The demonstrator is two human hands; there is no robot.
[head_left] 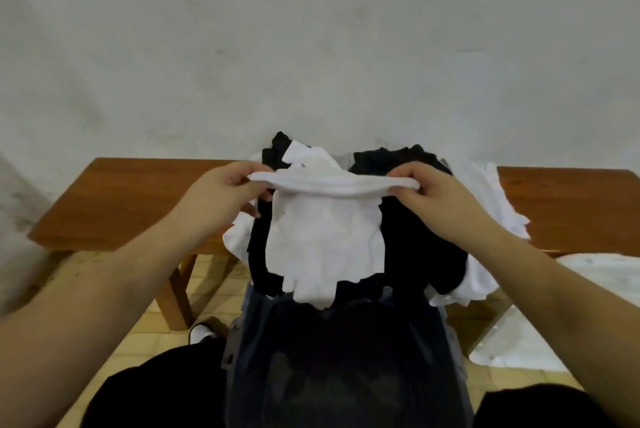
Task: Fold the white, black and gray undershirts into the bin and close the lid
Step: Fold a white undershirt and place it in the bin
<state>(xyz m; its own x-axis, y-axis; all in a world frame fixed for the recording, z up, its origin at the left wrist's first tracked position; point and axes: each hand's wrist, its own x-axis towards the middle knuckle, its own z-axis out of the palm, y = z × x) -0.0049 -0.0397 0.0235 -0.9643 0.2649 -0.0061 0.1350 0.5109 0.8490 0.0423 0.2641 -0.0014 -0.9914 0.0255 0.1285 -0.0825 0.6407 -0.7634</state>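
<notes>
Both hands were raised in front of the person, stretching a white undershirt (325, 240) between them. The left hand (221, 192), at about nine o'clock from the garment, had its fingers (258, 185) curled and clamped on one end of the rolled upper edge; the right hand (433, 195), at three o'clock, had thumb and fingers pinched on the other end. The cloth hung down crumpled from that edge towards six o'clock, its ragged lower edge over a dark translucent bin (339, 358) that sat between the person's knees. Behind the held shirt, a pile of black undershirts (391, 157) and other white undershirts (491, 199) lay heaped on the brown wooden surface (114, 199), spreading from twelve o'clock round to three o'clock and partly spilling over its near edge. A pale plastic sheet or lid (602, 275) showed at four o'clock; which of the two could not be told
</notes>
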